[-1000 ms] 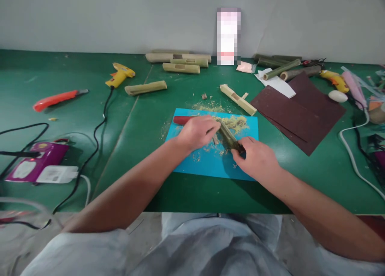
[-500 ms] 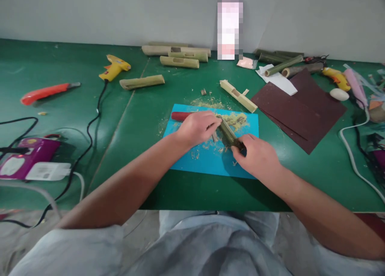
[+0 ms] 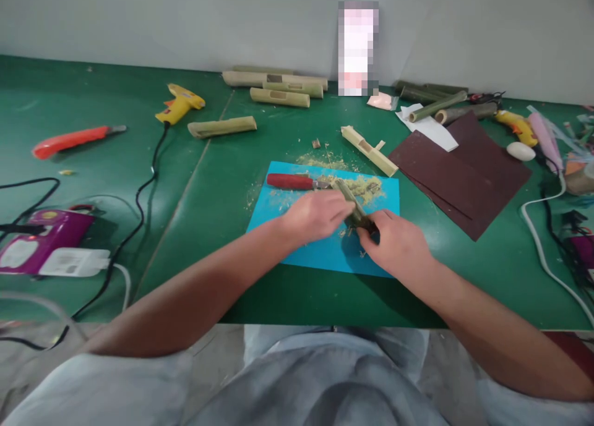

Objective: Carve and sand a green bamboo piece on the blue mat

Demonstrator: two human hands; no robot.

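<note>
A green bamboo tube (image 3: 348, 194) lies slanted over a blue sheet (image 3: 320, 259). Its near end is gripped in my right hand (image 3: 399, 240), fingers wrapped round it. My left hand (image 3: 318, 214) is closed, its fingertips pressed against the tube's upper left side; whatever they may pinch is hidden. Just beyond that hand, a red-handled tool (image 3: 290, 180) with a metal end rests on the sheet, its tip beside the tube. Yellowish shavings (image 3: 371, 188) are heaped to the right of the tube's far end.
A square bamboo piece with a cut-out (image 3: 369, 151) and brown sheets (image 3: 464, 172) lie beyond my right hand. Several bamboo tubes (image 3: 278, 97) line the back. Left are a yellow glue gun (image 3: 180, 106), a red-orange cutter (image 3: 72, 141) and a purple power strip (image 3: 44, 240) with cables.
My left hand has slid toward me along the bamboo tube, uncovering the red-handled tool's handle and metal end. My right hand keeps its grip on the near end.
</note>
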